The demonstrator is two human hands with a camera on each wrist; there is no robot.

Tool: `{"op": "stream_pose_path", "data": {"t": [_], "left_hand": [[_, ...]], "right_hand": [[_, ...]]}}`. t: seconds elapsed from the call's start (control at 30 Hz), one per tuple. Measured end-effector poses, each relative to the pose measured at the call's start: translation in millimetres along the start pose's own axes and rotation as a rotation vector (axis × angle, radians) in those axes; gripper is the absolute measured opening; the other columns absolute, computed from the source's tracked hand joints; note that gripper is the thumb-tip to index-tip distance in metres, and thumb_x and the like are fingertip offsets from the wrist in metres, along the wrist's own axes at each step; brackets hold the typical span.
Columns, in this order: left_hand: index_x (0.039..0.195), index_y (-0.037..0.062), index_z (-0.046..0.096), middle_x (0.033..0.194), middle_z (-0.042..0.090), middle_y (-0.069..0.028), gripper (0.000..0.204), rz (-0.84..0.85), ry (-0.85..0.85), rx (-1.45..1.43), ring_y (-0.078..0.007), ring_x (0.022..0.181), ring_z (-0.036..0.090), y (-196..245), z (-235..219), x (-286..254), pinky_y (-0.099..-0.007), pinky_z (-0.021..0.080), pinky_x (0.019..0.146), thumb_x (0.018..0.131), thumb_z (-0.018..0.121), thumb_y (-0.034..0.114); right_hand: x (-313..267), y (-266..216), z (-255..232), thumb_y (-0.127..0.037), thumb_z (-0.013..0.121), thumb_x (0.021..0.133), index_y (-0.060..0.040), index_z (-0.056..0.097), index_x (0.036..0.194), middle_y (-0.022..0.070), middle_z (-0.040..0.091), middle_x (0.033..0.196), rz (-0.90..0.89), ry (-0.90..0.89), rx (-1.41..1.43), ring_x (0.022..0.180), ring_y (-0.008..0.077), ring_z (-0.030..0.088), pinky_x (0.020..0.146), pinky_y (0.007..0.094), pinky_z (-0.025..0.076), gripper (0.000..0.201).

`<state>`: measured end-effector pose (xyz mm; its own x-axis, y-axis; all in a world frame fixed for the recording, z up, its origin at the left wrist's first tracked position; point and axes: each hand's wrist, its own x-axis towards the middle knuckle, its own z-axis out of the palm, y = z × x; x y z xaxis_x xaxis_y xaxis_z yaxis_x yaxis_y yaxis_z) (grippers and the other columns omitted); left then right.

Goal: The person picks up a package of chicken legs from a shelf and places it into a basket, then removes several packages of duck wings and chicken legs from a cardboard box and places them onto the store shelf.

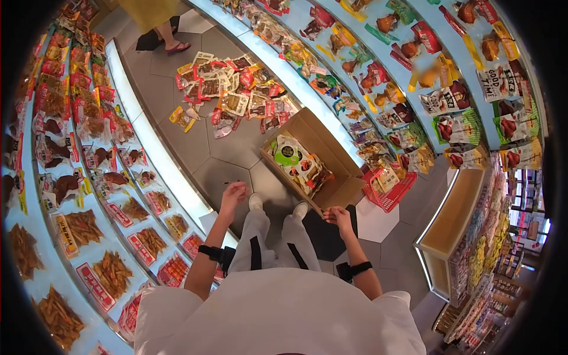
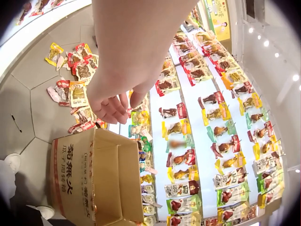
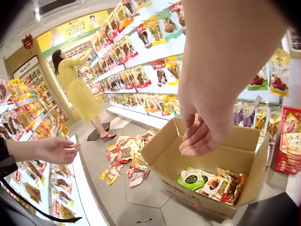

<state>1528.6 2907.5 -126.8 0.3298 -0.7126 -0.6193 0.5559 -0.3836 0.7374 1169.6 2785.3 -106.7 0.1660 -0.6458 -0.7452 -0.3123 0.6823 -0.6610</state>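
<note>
An open cardboard box [image 1: 346,165] stands on the floor in front of the person, with a few snack packs [image 3: 214,184], one green and white, lying at its bottom. My right hand [image 1: 338,219] is close to the box's near corner in the head view; in the right wrist view this hand [image 3: 207,134] overlaps the box opening, its fingers loosely bent and nothing seen in them. To the left of the box, my left hand [image 1: 235,195] hangs over the floor with relaxed fingers. Nothing shows in that hand [image 2: 113,106] in the left wrist view either.
A loose pile of snack packs [image 1: 231,89] lies on the tiled floor beyond the box. Lit shelves of packs [image 1: 112,219] curve along both sides. A red basket [image 1: 390,192] stands right of the box. A pen [image 3: 144,220] lies on the floor. Farther off stands a person in yellow [image 3: 77,84].
</note>
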Motion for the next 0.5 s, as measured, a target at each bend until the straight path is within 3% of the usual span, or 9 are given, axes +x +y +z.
{"op": "stream_pose_path", "data": {"t": [0.17,0.27,0.37,0.5], "left_hand": [[0.103,0.0078,0.054,0.093,0.060,-0.0043,0.020,-0.163,0.009,0.172,-0.0134,0.083,0.057,-48,32,28,-0.0261,0.045,0.071,0.085,0.053,0.016],[0.106,0.0068,0.053,0.095,0.060,-0.0052,0.024,-0.158,-0.044,0.244,-0.0140,0.085,0.057,-83,50,53,-0.0261,0.044,0.073,0.085,0.053,0.018],[0.103,0.0053,0.055,0.095,0.059,-0.0063,0.022,0.019,-0.066,0.525,-0.0145,0.084,0.057,-114,71,92,-0.0255,0.045,0.072,0.085,0.053,0.016],[0.101,0.0042,0.055,0.095,0.057,-0.0079,0.019,0.326,-0.052,0.780,-0.0170,0.084,0.057,-119,126,140,-0.0256,0.045,0.070,0.083,0.054,0.012]], "right_hand": [[40,65,-19,-0.017,0.042,0.090,0.0001,0.055,0.092,0.0095,0.063,0.082,0.156,0.007,0.003,0.071,0.0158,0.061,0.065,0.0261,0.050,0.021],[74,86,-27,-0.017,0.043,0.089,0.0018,0.055,0.093,0.0099,0.063,0.080,0.182,-0.018,-0.004,0.070,0.0155,0.061,0.064,0.0257,0.050,0.022],[112,92,-38,-0.016,0.045,0.088,0.0031,0.057,0.092,0.0105,0.063,0.080,0.167,-0.008,-0.121,0.069,0.0157,0.062,0.062,0.0261,0.050,0.024],[170,91,-55,-0.011,0.048,0.081,0.0048,0.061,0.078,0.0115,0.062,0.064,0.066,0.087,-0.379,0.055,0.0163,0.060,0.051,0.0245,0.049,0.020]]}}
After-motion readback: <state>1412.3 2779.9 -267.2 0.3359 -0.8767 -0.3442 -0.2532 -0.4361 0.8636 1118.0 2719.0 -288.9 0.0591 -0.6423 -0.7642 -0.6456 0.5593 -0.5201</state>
